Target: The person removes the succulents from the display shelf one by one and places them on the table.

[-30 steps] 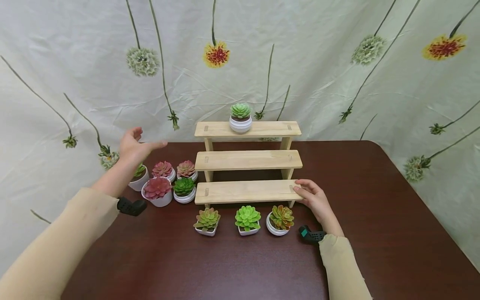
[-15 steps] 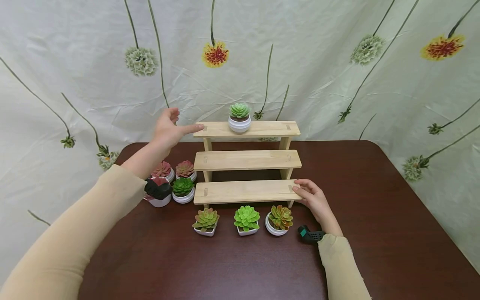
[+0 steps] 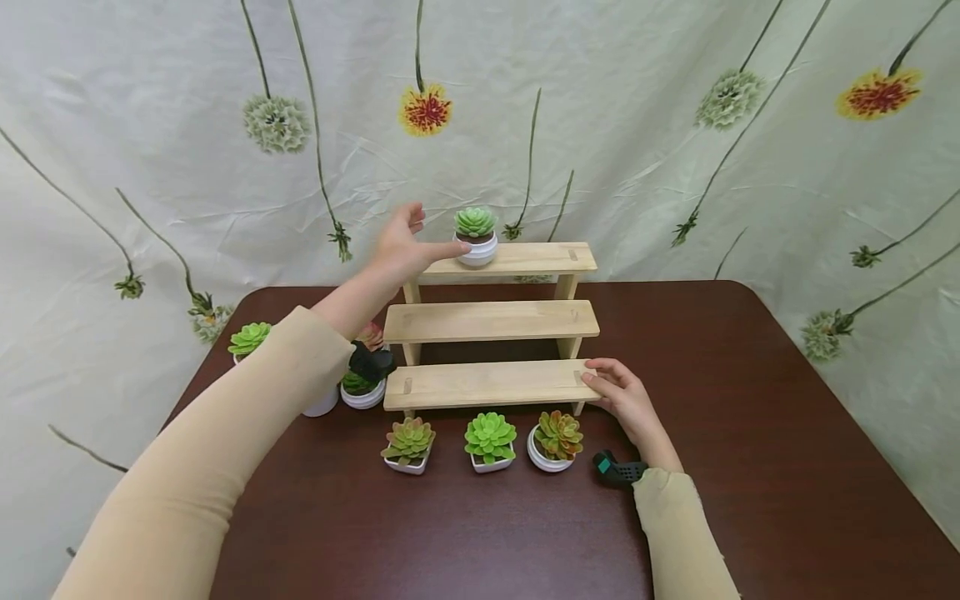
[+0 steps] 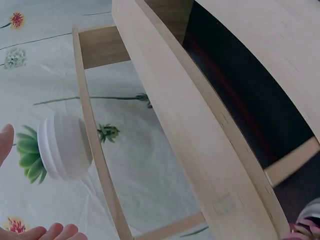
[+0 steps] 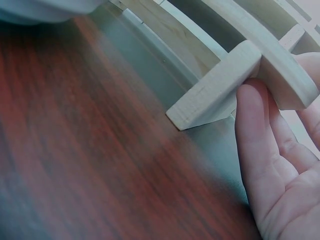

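A three-tier wooden display stand stands on the table, with a pale green potted succulent upright on its top tier. My left hand is at the top tier's left end, thumb extended and overlapping the white pot in the head view. The left wrist view shows fingertips spread around the succulent's leafy side, with a gap between them and the pot. My right hand grips the right end of the bottom tier, thumb on top; in the right wrist view, fingers reach under the board.
In front of the stand sit a reddish-green succulent, a bright green one and an orange-green one. Left of it are several more pots, including a green succulent, partly hidden by my left sleeve. A flowered cloth hangs behind.
My left hand has moved right, from over the pots on the left to beside the succulent on the top tier. The right hand keeps its hold on the bottom tier.
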Motion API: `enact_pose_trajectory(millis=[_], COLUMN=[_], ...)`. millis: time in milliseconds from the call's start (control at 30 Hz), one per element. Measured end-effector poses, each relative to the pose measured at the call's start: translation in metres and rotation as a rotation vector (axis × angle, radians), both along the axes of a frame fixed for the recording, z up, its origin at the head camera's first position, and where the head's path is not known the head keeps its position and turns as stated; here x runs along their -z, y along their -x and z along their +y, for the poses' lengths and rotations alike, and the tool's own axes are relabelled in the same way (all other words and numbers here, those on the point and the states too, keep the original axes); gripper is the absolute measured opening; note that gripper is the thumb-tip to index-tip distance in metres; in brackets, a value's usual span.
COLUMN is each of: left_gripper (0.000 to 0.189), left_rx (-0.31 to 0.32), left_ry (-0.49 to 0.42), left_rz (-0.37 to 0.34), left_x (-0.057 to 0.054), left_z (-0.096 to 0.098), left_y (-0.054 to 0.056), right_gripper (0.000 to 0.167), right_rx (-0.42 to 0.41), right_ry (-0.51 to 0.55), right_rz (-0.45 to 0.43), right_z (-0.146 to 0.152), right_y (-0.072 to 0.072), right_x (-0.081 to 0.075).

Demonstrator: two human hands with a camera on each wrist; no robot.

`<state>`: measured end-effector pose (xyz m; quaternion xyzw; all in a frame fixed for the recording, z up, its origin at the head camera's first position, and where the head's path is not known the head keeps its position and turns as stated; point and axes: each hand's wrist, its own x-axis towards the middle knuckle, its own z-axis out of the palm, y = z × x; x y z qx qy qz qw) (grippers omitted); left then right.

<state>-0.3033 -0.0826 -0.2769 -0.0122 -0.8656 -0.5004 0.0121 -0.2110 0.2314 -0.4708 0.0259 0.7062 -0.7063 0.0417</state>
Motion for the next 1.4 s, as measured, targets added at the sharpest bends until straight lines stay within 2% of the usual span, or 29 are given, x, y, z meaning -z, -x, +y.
enact_pose_trajectory(millis=[367, 667, 900, 1033, 1200, 1400], left_gripper=[0.090, 0.066, 0.061, 0.064, 0.072, 0.067], left_rx=[0.007, -0.004, -0.019, -0.021, -0.017, -0.013], left_ry=[0.001, 0.050, 0.066, 0.070, 0.041, 0.019], left_rz=[-0.007, 0.079, 0.089, 0.085, 0.074, 0.104], left_x=[0.009, 0.018, 0.019, 0.019, 0.018, 0.015], left_z=[0.024, 0.032, 0.030, 0.025, 0.018, 0.009], left_y=[0.007, 0.011, 0.010, 0.009, 0.005, 0.001], right_gripper=[0.035, 0.033, 0.035, 0.037, 0.037, 0.040], right_rx=[-0.008, -0.017, -0.018, -0.019, -0.011, -0.012], right_ry=[0.019, 0.031, 0.031, 0.025, 0.021, 0.021], right_rz=[0.002, 0.007, 0.006, 0.012, 0.015, 0.019], right_z=[-0.003, -0.004, -0.003, -0.002, -0.001, 0.001], right_y=[0.001, 0.002, 0.001, 0.001, 0.001, 0.001], right_x=[0.000, 0.000, 0.000, 0.000, 0.000, 0.001])
